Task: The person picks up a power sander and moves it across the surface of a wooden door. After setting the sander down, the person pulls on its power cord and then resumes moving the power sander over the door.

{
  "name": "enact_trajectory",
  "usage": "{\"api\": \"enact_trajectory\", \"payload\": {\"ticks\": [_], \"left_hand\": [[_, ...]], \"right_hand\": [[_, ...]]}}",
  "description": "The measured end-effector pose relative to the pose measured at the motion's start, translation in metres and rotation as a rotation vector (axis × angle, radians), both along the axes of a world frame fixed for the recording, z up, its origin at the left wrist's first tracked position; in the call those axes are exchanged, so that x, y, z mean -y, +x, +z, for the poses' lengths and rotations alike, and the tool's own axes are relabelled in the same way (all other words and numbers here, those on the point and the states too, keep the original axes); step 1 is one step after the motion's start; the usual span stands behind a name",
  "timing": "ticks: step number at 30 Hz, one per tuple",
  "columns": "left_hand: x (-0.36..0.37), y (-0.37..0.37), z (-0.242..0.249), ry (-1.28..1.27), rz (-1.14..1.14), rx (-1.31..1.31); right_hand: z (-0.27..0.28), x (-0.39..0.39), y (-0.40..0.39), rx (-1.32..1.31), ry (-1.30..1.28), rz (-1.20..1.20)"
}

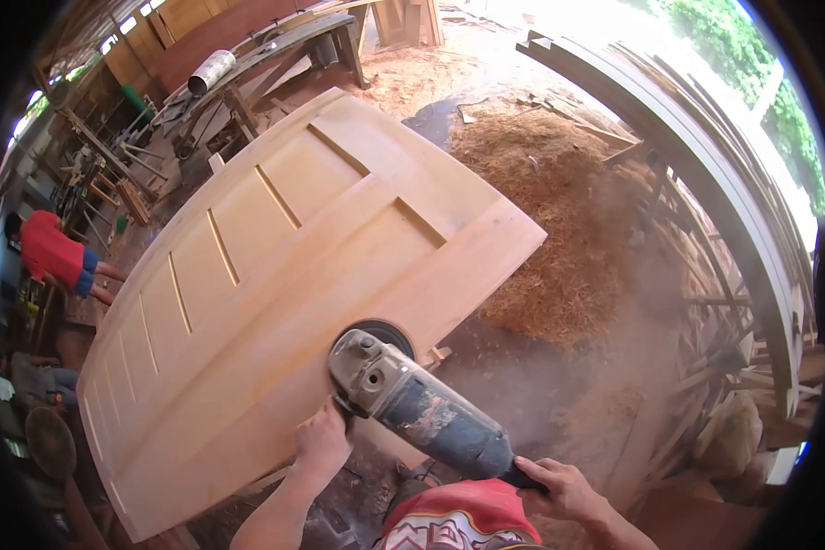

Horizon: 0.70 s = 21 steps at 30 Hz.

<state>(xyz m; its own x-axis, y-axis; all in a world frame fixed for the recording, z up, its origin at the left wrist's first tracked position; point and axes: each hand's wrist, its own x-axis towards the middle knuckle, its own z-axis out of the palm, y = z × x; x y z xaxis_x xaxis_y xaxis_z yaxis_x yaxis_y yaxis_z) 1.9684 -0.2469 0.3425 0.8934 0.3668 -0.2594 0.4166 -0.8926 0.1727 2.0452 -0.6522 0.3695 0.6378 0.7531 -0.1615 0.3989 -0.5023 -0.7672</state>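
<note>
A worn blue-grey angle grinder (pixel 445 426) lies with its dark round disc (pixel 390 335) against the near edge of a large pale wooden panel (pixel 275 339). My left hand (pixel 324 438) is closed around the side handle by the grinder's head, with the handle mostly hidden by my fingers. At the tail end, my right hand (pixel 559 490) wraps the rear grip. Several narrow slots and raised sections run across the panel, which sits at a slant in front of me. Dust hangs in the air to the right of the disc.
A heap of brown shavings (pixel 559 211) lies beyond the panel's right side. Stacked long timbers (pixel 706 156) stand along the right. At the back is a workbench (pixel 293 50) with a metal cylinder (pixel 213 73) nearby. A person in a red shirt (pixel 53 247) bends over at the left.
</note>
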Motion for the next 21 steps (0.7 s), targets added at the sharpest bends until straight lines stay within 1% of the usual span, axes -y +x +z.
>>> {"api": "enact_trajectory", "payload": {"ticks": [1, 2, 3, 4, 5, 6, 7, 8, 9, 10, 13, 14, 17, 18, 21], "left_hand": [[0.011, 0.021, -0.002, 0.012, -0.028, -0.016], [0.023, 0.048, 0.004, -0.032, -0.043, -0.035], [0.031, 0.07, -0.003, -0.023, -0.126, 0.021], [0.042, 0.097, -0.006, -0.019, -0.162, 0.022], [0.054, 0.127, -0.004, -0.02, -0.199, 0.007], [0.067, 0.155, 0.002, -0.042, -0.234, 0.063], [0.075, 0.182, -0.004, -0.013, -0.301, 0.082], [0.087, 0.208, 0.007, -0.035, -0.334, 0.098], [0.096, 0.233, 0.005, -0.018, -0.365, 0.117], [0.101, 0.257, 0.001, 0.0, -0.396, 0.138], [0.111, 0.311, -0.002, 0.01, -0.431, 0.136], [0.109, 0.323, -0.003, 0.011, -0.424, 0.134], [0.099, 0.35, 0.0, 0.018, -0.393, 0.126], [0.089, 0.355, 0.002, 0.025, -0.375, 0.119], [0.054, 0.362, 0.004, 0.048, -0.313, 0.069]], "right_hand": [[0.002, 0.011, 0.004, 0.002, -0.03, -0.055], [0.003, 0.022, 0.009, 0.003, -0.06, -0.111], [0.001, 0.033, 0.015, 0.027, -0.033, -0.171], [-0.002, 0.044, 0.02, 0.051, -0.007, -0.23], [-0.004, 0.054, 0.027, 0.075, 0.02, -0.289], [-0.006, 0.063, 0.036, 0.083, 0.032, -0.335], [-0.008, 0.072, 0.046, 0.119, 0.046, -0.372], [-0.011, 0.08, 0.056, 0.153, 0.062, -0.408], [-0.013, 0.083, 0.065, 0.185, 0.077, -0.443], [-0.002, 0.084, 0.075, -0.023, 0.024, -0.551], [-0.008, 0.087, 0.109, -0.041, 0.049, -0.65], [-0.002, 0.082, 0.121, -0.11, 0.044, -0.673], [0.008, 0.062, 0.149, -0.169, 0.022, -0.671], [0.0, 0.055, 0.157, -0.099, 0.051, -0.634], [0.007, 0.025, 0.181, -0.152, 0.017, -0.562]]}}
